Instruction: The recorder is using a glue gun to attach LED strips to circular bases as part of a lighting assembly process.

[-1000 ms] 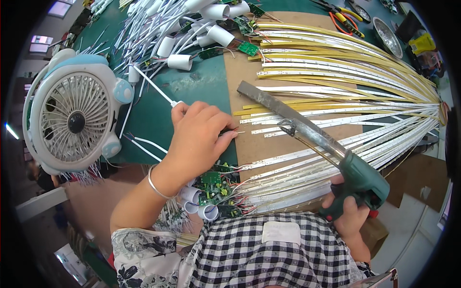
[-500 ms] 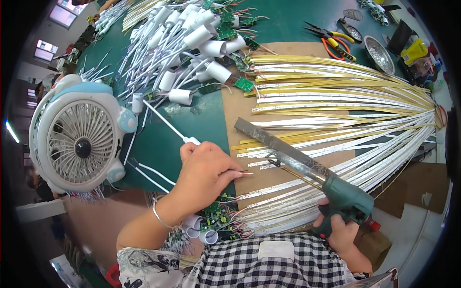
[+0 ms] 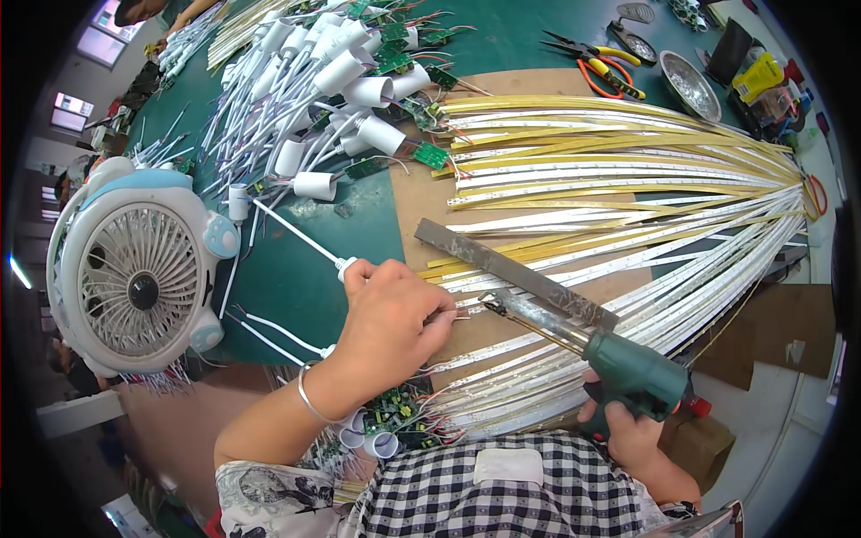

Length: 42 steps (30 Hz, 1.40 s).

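My left hand (image 3: 393, 314) pinches the thin wire ends (image 3: 461, 315) of a white cable between thumb and finger. That cable's white collar (image 3: 344, 267) sticks out beside the knuckles. In my right hand (image 3: 631, 432) is a green soldering gun (image 3: 639, 372), gripped by its handle. Its dark tip (image 3: 491, 300) points left, just right of the wire ends; whether they touch I cannot tell. Beneath the wires and the tip, white and yellow LED strips (image 3: 556, 175) fan out on a brown board (image 3: 405, 202). A flat metal bar (image 3: 516, 273) lies across the strips.
A white-blue fan (image 3: 143, 287) stands at the left. White lamp sockets (image 3: 345, 72) with cables and green circuit boards are heaped at the back; more boards (image 3: 395, 414) sit near my left forearm. Pliers (image 3: 587, 49) and a metal dish (image 3: 691, 85) lie far right. Another person's arm (image 3: 190, 13) shows far left.
The view has shifted slightly. My left hand has moved right with the wire ends, closer to the soldering gun's tip. The gun has dropped a little relative to the metal bar.
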Tool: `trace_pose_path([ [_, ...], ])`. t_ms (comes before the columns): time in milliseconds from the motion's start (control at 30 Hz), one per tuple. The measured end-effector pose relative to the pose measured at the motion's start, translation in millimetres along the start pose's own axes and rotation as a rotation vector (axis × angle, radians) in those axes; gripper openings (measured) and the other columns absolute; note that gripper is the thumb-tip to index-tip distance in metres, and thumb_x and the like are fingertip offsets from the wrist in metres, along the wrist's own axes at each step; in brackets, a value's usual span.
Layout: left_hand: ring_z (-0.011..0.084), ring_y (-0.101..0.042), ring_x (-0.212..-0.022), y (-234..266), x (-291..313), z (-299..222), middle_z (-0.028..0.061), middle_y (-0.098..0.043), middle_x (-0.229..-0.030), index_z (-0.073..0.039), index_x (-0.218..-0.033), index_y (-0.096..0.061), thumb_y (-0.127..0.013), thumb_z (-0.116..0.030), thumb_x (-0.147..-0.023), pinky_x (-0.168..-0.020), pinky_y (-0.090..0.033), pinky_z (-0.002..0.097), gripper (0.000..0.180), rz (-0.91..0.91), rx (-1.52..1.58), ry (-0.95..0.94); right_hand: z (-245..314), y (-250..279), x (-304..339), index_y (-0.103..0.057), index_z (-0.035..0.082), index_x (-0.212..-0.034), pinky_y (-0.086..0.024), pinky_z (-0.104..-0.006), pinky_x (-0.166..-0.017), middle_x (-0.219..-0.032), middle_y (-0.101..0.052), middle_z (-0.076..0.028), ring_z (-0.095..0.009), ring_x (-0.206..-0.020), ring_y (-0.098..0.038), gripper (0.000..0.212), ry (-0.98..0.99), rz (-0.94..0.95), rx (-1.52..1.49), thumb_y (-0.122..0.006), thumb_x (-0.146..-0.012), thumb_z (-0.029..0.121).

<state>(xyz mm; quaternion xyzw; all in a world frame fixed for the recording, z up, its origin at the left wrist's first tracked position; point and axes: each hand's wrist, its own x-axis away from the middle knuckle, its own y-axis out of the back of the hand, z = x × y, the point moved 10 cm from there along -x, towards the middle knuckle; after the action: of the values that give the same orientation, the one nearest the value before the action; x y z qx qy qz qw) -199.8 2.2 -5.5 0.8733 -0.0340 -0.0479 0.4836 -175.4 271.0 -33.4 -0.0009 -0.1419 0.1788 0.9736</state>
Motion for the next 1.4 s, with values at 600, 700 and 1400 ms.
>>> trace_pose_path([
  [600, 0.0161, -0.057, -0.075, -2, -1, -17, -0.0053, -0.061, -0.070, -0.016, -0.076, -0.065, -0.073, -0.008, -0.070, -0.078, -0.031, 0.0387, 0.013, -0.153, -0.107, -0.140, 1, -3, 4, -0.049, -0.003, -0.133, -0.055, -0.0314, -0.064, -0.114, -0.064, -0.017, -0.022, -0.075, -0.065, 0.052, 0.011, 0.045, 0.044, -0.066, -0.092, 0.023],
  [700, 0.0163, -0.056, -0.074, -2, 0, -19, -0.0055, -0.060, -0.069, -0.016, -0.075, -0.063, -0.072, -0.008, -0.069, -0.079, -0.031, 0.0388, 0.014, -0.165, -0.113, -0.156, 2, -5, 4, -0.049, -0.003, -0.133, -0.055, -0.0315, -0.065, -0.116, -0.063, -0.017, -0.021, -0.077, -0.065, 0.050, 0.018, 0.071, 0.068, -0.064, -0.093, 0.021],
  [1400, 0.0180, -0.056, -0.077, -6, 1, -21, -0.0027, -0.059, -0.073, -0.015, -0.077, -0.060, -0.072, -0.007, -0.068, -0.081, -0.031, 0.0390, 0.017, -0.160, -0.144, -0.179, -6, -5, 6, -0.049, -0.003, -0.134, -0.053, -0.0302, -0.070, -0.103, -0.062, -0.011, -0.018, -0.077, -0.062, 0.053, 0.081, 0.174, 0.493, -0.066, -0.094, 0.028],
])
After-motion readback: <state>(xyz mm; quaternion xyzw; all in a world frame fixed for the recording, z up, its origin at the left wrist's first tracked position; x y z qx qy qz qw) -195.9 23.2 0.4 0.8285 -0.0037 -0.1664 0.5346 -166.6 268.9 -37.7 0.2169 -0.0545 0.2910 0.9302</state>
